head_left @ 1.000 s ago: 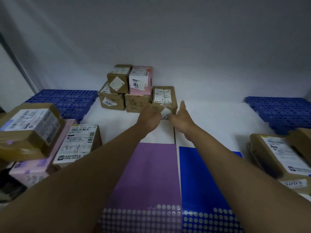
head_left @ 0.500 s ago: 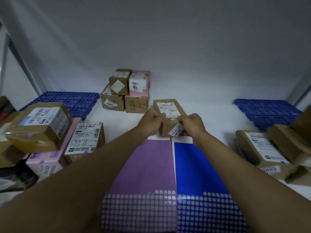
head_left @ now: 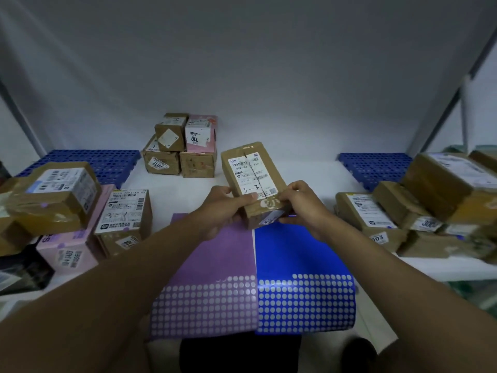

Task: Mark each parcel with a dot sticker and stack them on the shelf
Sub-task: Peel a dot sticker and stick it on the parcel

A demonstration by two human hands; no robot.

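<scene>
I hold a long brown cardboard parcel (head_left: 255,179) with a white shipping label marked "3-3" above the white shelf (head_left: 309,179). My left hand (head_left: 226,205) grips its near left edge, thumb on the label. My right hand (head_left: 298,203) grips its near right corner. Below lie a purple dot sticker sheet (head_left: 212,267) and a blue dot sticker sheet (head_left: 298,265), side by side. A stack of small parcels (head_left: 183,152), brown ones and a pink one, stands at the back of the shelf.
Loose parcels (head_left: 88,211) are piled at the left, more brown parcels (head_left: 419,205) at the right. Blue perforated mats lie at the back left (head_left: 88,162) and back right (head_left: 376,165). A metal shelf post (head_left: 446,103) rises at the right.
Both hands took the brown parcel from beside the back stack and pulled it toward me. It now sits higher and closer, over the far edge of the sticker sheets.
</scene>
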